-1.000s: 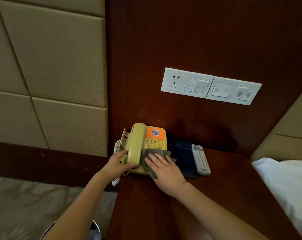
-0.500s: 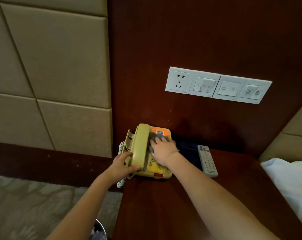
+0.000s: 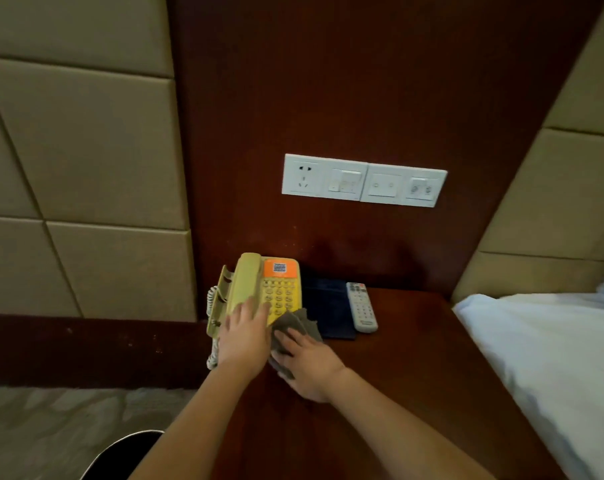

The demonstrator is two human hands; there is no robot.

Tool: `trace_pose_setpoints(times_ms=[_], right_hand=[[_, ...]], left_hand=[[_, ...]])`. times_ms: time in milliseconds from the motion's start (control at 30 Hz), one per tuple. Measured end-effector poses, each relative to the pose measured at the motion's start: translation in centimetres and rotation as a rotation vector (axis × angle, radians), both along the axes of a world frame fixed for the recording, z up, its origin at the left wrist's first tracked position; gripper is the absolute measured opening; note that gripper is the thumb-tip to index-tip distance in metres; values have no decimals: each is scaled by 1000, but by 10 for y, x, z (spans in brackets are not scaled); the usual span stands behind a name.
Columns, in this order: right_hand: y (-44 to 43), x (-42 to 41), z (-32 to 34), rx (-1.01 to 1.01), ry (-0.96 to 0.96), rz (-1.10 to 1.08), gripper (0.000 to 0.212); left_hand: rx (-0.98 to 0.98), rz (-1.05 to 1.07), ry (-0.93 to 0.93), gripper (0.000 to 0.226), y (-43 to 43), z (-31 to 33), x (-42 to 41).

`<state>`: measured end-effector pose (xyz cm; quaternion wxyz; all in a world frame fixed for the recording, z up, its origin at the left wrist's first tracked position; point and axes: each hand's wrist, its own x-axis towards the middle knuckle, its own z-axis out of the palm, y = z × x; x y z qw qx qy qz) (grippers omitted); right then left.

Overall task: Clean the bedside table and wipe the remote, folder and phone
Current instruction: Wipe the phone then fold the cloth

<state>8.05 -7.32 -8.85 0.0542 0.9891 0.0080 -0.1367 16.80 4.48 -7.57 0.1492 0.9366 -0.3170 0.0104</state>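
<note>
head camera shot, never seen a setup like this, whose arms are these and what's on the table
No machine here: a person wears a camera on the head, looking down at their own two bare hands. The left hand rests on the yellow phone. The right hand presses a grey cloth flat at the phone's near corner. On the bedside table beside the phone lie a dark folder and a white remote. Neither is held.
</note>
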Motion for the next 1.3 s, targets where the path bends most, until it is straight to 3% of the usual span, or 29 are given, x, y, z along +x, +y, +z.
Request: trace_pose_setpoints(times_ms=[167, 267, 400, 600, 667, 733, 800, 1000, 1300], right_hand=[[-3, -61, -14, 109, 98, -103, 65], [-17, -98, -20, 170, 78, -192, 80], [-55, -138, -24, 278, 30, -325, 67], [-110, -193, -27, 230, 17, -444, 61], [-125, -201, -30, 202, -4, -470, 75], [-139, -201, -37, 202, -36, -494, 101], [-155, -194, -43, 198, -79, -514, 108], [-215, -149, -52, 212, -167, -508, 66], [-306, -93, -55, 313, -286, -542, 80]], left_hand=[[68, -180, 372, 33, -31, -13, -55], [160, -190, 429, 40, -49, -29, -86], [250, -339, 391, 53, -82, -28, -129], [292, -482, 328, 55, -141, -34, -169], [306, -507, 288, 55, -162, -34, -176], [357, -528, 232, 59, -181, -34, -177], [414, -534, 160, 66, -197, -36, -172], [497, -451, 37, 71, -251, -34, -137], [485, -417, 29, 58, -332, -43, -77]])
